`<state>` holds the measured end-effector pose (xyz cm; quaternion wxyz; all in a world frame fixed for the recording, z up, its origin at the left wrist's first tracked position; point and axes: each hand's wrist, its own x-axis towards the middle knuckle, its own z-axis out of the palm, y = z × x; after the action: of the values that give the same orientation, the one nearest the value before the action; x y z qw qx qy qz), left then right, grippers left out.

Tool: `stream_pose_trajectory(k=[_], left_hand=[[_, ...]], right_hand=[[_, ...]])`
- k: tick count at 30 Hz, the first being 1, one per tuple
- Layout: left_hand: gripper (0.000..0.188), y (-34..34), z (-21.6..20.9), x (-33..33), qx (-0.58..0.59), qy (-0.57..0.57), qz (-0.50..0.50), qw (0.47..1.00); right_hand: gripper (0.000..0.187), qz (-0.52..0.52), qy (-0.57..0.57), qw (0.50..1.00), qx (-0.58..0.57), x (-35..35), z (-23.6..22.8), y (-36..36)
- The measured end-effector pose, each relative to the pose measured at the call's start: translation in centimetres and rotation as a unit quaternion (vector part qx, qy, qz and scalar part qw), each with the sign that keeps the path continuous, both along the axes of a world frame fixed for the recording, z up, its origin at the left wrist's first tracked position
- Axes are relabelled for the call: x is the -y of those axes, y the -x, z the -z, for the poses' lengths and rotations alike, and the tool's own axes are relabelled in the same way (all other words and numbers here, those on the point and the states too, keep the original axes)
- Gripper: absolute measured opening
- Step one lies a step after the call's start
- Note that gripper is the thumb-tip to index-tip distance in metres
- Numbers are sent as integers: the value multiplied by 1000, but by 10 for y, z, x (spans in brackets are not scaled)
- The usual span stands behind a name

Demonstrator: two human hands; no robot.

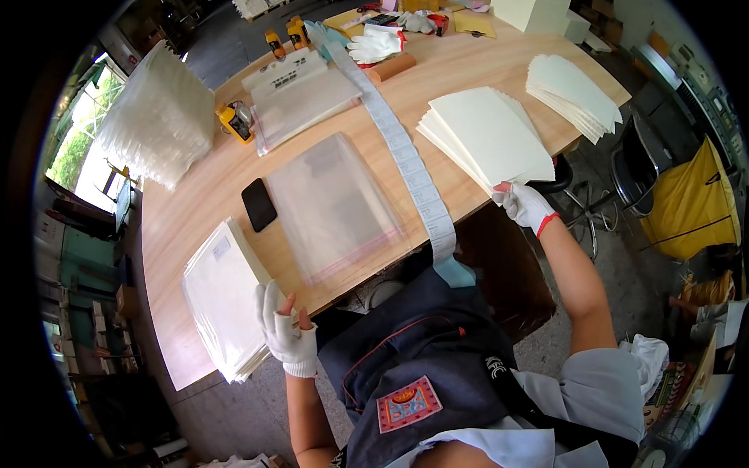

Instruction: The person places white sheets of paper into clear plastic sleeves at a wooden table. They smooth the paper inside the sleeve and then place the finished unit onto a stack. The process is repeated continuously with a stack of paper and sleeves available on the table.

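Observation:
My right hand [526,207], in a white glove with a red cuff, pinches the near corner of a fanned stack of white sheets [491,132] at the table's edge. How many sheets are between the fingers is hidden. My left hand [287,334], gloved in white with bare fingertips, is open beside a pile of bagged white sheets [222,292]; a small label shows on the top one. Between the hands lies a stack of clear plastic bags [335,207] with a pinkish edge. A long strip of printed labels [409,165] runs across the table and hangs over its front edge.
A black phone [259,204] lies left of the bags. Farther back are more plastic bags [304,109], a yellow bottle [234,123], spare gloves [376,44] and a brown roll [392,68]. A second sheet stack [573,93] sits far right; a tall plastic-wrapped bundle [160,113] stands left.

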<state>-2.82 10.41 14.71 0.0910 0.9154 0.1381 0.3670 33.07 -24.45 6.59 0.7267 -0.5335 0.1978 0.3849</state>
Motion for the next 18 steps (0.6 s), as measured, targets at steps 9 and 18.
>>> stream_pose_trajectory(k=[9,18], left_hand=[[39,-60,58,-14,-226,21,97,969],[40,-111,53,-14,-376,-17,49,925]], right_hand=[[11,274,-99,941,170,18,27,-47],[8,200,-67,948,239,12,-31,-41]])
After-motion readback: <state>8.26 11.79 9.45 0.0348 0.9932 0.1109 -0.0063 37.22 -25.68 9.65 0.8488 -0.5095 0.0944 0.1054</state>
